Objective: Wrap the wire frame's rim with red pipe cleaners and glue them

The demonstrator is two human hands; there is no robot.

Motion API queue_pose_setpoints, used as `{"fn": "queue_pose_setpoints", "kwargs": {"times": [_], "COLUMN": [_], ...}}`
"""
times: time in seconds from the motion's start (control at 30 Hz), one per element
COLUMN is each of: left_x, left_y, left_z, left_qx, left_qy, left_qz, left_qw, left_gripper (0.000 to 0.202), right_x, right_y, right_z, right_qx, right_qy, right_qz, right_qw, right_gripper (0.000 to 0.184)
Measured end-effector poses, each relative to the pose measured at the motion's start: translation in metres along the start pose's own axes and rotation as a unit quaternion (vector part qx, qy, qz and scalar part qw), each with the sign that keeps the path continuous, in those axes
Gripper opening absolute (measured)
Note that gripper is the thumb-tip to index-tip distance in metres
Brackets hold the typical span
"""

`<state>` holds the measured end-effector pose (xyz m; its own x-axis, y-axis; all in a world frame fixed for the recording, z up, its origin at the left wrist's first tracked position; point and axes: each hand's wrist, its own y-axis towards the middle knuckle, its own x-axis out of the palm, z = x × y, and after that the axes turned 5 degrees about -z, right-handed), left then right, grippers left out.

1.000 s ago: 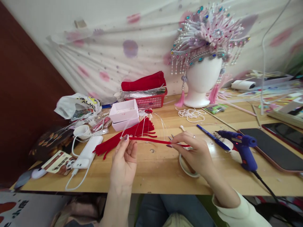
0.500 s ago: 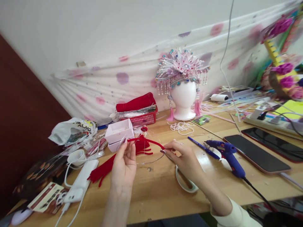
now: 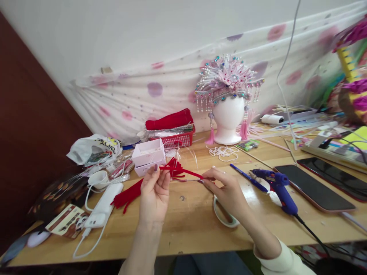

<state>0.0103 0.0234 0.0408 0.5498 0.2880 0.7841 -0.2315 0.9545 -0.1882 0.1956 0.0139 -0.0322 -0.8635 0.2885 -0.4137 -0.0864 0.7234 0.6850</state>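
A red chenille stem (image 3: pixel 189 173) stretches nearly straight between my hands. My left hand (image 3: pixel 155 194) pinches its left end between thumb and fingers, palm turned toward me. The stem's right end is pinched in the fingertips of my right hand (image 3: pixel 231 189). Fine wires stand up near the stem, and a thin wire runs just below it to my right fingertips. A bundle of red chenille stems (image 3: pixel 129 195) lies on the table behind my left hand, which partly covers it. Under my right hand rest scissors (image 3: pixel 235 222) with pale handles, their blades mostly hidden.
A blue glue gun (image 3: pixel 276 187), a blue pen (image 3: pixel 248 177) and two phones lie to the right. Behind stand a white foam head (image 3: pixel 228 116) wearing a pink beaded headdress, a red basket (image 3: pixel 186 138) and a white box (image 3: pixel 149 152). A power strip (image 3: pixel 107 206) lies left.
The stem was arched and is now pulled straighter between my hands. A wire loop below it has flattened. The whole view has shifted, so the table's things appear farther right.
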Motion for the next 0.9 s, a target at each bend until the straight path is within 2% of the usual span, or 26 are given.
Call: {"fn": "queue_pose_setpoints", "kwargs": {"times": [0.23,0.4,0.57,0.73,0.9], "left_x": [-0.02,-0.028,-0.035,-0.042,-0.05], "left_y": [0.006,0.01,0.012,0.02,0.017], "left_z": [-0.001,-0.004,-0.008,-0.012,-0.014], "left_qx": [0.018,0.022,0.03,0.063,0.096], "left_qy": [0.02,0.026,0.025,0.027,0.026], "left_qz": [-0.063,-0.099,-0.108,-0.097,-0.087], "left_qw": [0.998,0.994,0.993,0.993,0.991], "left_gripper": [0.027,0.025,0.025,0.023,0.022], "right_x": [-0.006,-0.01,-0.016,-0.019,-0.023], "right_y": [-0.003,-0.002,0.004,0.005,-0.007], "right_z": [0.004,0.004,0.001,0.003,0.005], "right_qx": [-0.051,-0.057,-0.048,-0.05,0.006], "right_qy": [-0.015,-0.056,-0.074,-0.095,-0.08], "right_qz": [0.014,0.008,0.006,-0.026,-0.062], "right_qw": [0.998,0.997,0.996,0.994,0.995], "right_gripper": [0.011,0.012,0.013,0.017,0.013]}}
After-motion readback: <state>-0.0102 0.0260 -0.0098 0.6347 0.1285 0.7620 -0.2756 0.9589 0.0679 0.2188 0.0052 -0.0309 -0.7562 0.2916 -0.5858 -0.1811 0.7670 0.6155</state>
